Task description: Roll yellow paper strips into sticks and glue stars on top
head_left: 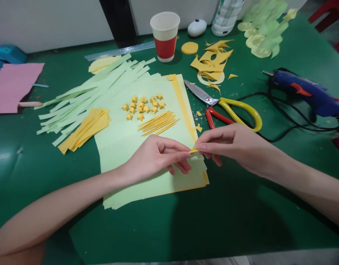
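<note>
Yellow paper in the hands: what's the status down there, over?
Left hand and right hand: both pinching one small yellow paper piece. Piece above pale green sheet, near its right edge. Scissors close beyond right hand; nothing visibly blocking.

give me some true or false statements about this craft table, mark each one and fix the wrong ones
1. The left hand and right hand hold one small yellow paper piece. True.
2. The paper cup lies on its side. False: the paper cup stands upright.
3. The scissors have one red and one yellow handle. True.
4. The glue gun lies left of the scissors. False: the glue gun lies right of them.
5. Yellow paper stars lie beside thin yellow sticks. True.
</note>
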Demonstrator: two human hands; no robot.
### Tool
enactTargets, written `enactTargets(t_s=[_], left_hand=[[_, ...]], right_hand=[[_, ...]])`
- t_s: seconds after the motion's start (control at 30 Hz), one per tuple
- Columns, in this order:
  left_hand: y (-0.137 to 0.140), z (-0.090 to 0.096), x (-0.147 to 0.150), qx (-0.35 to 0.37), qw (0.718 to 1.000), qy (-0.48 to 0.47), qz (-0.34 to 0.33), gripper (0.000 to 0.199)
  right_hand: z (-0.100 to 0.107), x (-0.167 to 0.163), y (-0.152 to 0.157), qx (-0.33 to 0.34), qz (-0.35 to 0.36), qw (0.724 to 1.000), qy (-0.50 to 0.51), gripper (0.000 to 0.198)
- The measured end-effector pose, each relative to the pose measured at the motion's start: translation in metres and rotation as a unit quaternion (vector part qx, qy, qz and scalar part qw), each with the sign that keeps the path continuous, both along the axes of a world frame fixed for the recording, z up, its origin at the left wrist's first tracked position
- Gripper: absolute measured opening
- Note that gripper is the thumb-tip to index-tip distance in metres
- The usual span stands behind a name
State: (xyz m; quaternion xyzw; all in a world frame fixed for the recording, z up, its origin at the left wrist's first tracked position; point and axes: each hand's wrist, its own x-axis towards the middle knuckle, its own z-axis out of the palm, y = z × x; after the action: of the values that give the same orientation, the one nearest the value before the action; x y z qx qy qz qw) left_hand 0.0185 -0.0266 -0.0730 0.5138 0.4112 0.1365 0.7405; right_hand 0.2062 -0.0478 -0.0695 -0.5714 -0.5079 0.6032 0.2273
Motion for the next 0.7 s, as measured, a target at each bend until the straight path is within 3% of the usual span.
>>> enactTargets(t_s=[0.27,0.7], left_hand=[[0.0011,-0.0016,-0.0007,-0.020,1.000,-0.003,0.008,0.010],[0.0008,-0.0051,-0.0024,-0.033,0.999,-0.034,-0.006,0.012]], right_hand=[[0.0050,0.0006,0.0014,-0.002,0.031,0.999,-0.023,0.014],[0.0045,0.0003,0.0034,0.002,-0.007,1.000,-0.001,0.015]])
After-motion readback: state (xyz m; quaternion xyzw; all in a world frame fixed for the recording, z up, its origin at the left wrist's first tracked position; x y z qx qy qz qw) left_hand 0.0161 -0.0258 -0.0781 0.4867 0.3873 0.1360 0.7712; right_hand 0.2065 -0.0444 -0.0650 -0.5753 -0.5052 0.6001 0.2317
